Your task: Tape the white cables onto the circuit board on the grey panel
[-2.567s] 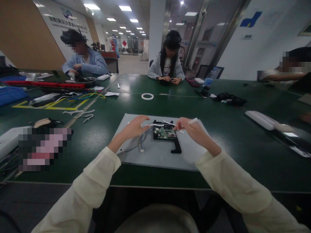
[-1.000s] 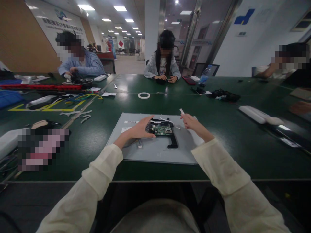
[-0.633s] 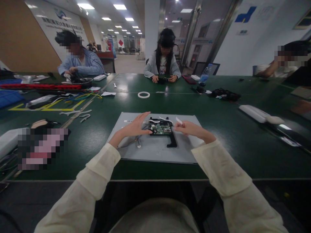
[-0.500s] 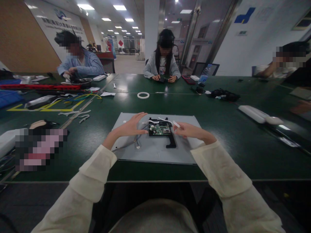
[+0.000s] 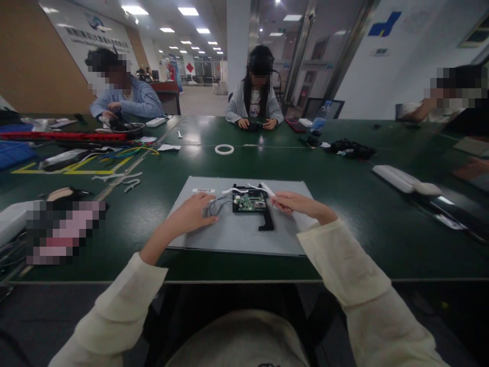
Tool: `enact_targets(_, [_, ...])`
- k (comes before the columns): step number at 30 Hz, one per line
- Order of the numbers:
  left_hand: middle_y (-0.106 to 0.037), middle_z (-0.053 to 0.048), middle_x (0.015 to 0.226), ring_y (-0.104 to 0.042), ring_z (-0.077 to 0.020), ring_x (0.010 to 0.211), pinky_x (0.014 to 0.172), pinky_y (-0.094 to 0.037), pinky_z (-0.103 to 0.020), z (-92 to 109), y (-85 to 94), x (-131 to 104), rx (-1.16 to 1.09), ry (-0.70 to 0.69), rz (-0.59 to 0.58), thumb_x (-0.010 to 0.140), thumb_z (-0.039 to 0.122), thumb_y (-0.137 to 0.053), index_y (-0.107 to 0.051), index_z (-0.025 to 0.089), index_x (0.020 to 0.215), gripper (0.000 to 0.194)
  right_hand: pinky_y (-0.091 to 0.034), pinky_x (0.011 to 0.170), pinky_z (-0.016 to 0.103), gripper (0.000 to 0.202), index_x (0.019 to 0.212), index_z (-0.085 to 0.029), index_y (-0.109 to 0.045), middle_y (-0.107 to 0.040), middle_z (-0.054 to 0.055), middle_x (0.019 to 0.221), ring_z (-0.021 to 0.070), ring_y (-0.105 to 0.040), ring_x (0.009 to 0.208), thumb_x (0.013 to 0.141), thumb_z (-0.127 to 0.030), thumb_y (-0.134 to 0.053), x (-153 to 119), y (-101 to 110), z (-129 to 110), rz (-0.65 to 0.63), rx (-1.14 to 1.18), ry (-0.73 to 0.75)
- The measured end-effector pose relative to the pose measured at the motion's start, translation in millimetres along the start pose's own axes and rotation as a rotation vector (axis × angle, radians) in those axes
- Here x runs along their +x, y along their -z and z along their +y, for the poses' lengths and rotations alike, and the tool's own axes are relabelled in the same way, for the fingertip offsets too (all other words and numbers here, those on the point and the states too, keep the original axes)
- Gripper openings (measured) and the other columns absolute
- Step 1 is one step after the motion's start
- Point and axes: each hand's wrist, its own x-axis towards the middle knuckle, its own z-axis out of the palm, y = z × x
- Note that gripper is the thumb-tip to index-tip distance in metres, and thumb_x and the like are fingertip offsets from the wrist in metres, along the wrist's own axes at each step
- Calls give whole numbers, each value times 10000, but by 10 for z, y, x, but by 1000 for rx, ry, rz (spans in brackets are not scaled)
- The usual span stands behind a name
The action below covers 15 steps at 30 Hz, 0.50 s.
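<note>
A flat grey panel (image 5: 237, 239) lies on the table in front of me, with a green circuit board (image 5: 250, 203) in a black bracket (image 5: 267, 221) on its middle. My left hand (image 5: 193, 211) is over the panel's left part, its fingers bent round a thin grey cable (image 5: 221, 201) that loops toward the board; the exact grip is partly hidden. At the board's right edge, my right hand (image 5: 293, 202) pinches a narrow white strip (image 5: 267, 189), which slants up and left over the bracket. Another white strip (image 5: 240, 190) crosses the board's upper left.
Beyond the panel lies a white tape roll (image 5: 224, 149). White scraps (image 5: 132, 183), coloured wires (image 5: 133, 151) and a blue bin (image 5: 15, 154) are on the left. A long white device (image 5: 397, 178) rests on the right. Other people sit round the green table (image 5: 355, 224).
My left hand has moved left and down, away from the board, and the grey cable has shifted with it. My right hand stays near the board's right edge, its white strip now tilted up-left.
</note>
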Motion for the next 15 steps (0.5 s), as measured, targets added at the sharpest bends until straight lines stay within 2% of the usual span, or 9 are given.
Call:
enact_targets(2, [-534, -113, 1228, -487, -275, 1148, 975, -392, -413, 63, 53, -4, 19, -17, 4, 803, 430, -548, -508, 180, 1204, 475, -287, 514, 233, 398, 896, -140, -552, -421, -24, 679, 65, -359, 545, 864, -509, -405, 6, 14, 22, -20, -10, 21])
enact_targets(5, [-542, -119, 1185, -515, -261, 1096, 941, -407, -395, 268, 139, 49, 67, -22, 68, 857, 391, -484, -504, 158, 1206, 419, -294, 517, 230, 430, 1003, -132, -562, -444, -29, 650, 62, -367, 527, 865, -511, -413, 5, 19, 31, -14, 8, 41])
enact_targets(7, [-561, -110, 1119, -544, -249, 1026, 900, -422, -387, 440, 157, 149, 99, -41, 76, 876, 360, -457, -523, 159, 1173, 365, -281, 501, 221, 436, 1091, -142, -514, -450, -43, 624, 58, -355, 509, 858, -504, -440, 5, 12, 27, 23, 60, 56])
enact_targets(9, [-561, -105, 1092, -547, -258, 999, 856, -435, -383, 582, 122, 285, 132, -133, 40, 856, 340, -491, -550, 167, 1125, 325, -258, 477, 211, 442, 1125, -158, -450, -457, -57, 610, 53, -340, 489, 843, -496, -478, 8, -2, 20, 67, 129, 73])
enact_targets(12, [-541, -100, 1143, -525, -263, 1040, 883, -416, -385, 665, -5, 488, 151, -297, -6, 812, 266, -546, -560, 192, 1118, 315, -246, 455, 201, 396, 1025, -174, -430, -471, -63, 592, 48, -345, 469, 824, -507, -505, 17, -27, 10, 103, 195, 72])
enact_targets(15, [-551, -93, 1145, -525, -247, 1046, 913, -400, -377, 616, -119, 614, 123, -350, -33, 796, 198, -547, -572, 199, 1107, 313, -297, 473, 194, 365, 916, -176, -461, -542, -25, 648, 54, -435, 505, 812, -522, -516, 19, -38, -6, 104, 188, 30])
